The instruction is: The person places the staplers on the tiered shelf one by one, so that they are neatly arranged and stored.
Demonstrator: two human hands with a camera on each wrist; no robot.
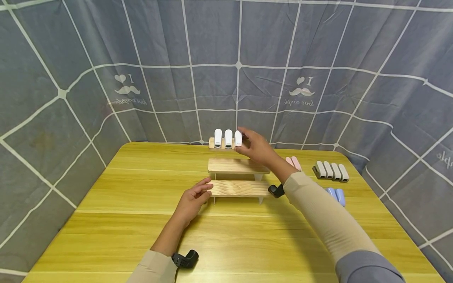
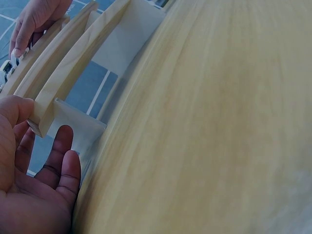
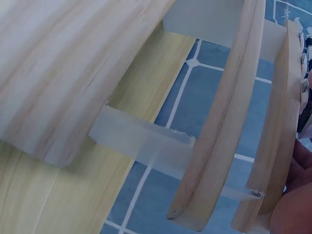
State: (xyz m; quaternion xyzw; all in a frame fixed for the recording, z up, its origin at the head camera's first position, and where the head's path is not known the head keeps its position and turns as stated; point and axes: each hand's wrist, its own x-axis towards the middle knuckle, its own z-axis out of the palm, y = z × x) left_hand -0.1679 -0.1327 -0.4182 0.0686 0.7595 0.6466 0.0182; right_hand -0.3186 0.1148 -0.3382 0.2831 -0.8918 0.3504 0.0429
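A three-step wooden display stand (image 1: 240,188) with pale translucent side supports stands on the table. My left hand (image 1: 191,200) grips the left end of its lowest board; in the left wrist view the thumb and forefinger pinch the board's corner (image 2: 41,124), the other fingers bent loosely below. My right hand (image 1: 257,147) reaches over to the top board (image 1: 211,143) and pinches a small white mini stapler (image 1: 238,138) at the right of a row. Two more white mini staplers (image 1: 228,138) stand upright to its left. The middle board (image 1: 237,166) bears nothing.
On the table (image 1: 116,204) right of the stand lie two pink pieces (image 1: 295,163), partly behind my right forearm. Farther right sit several grey-white mini staplers (image 1: 332,170) in a row and blue ones (image 1: 340,197). A grey curtain (image 1: 216,43) hangs behind and at both sides.
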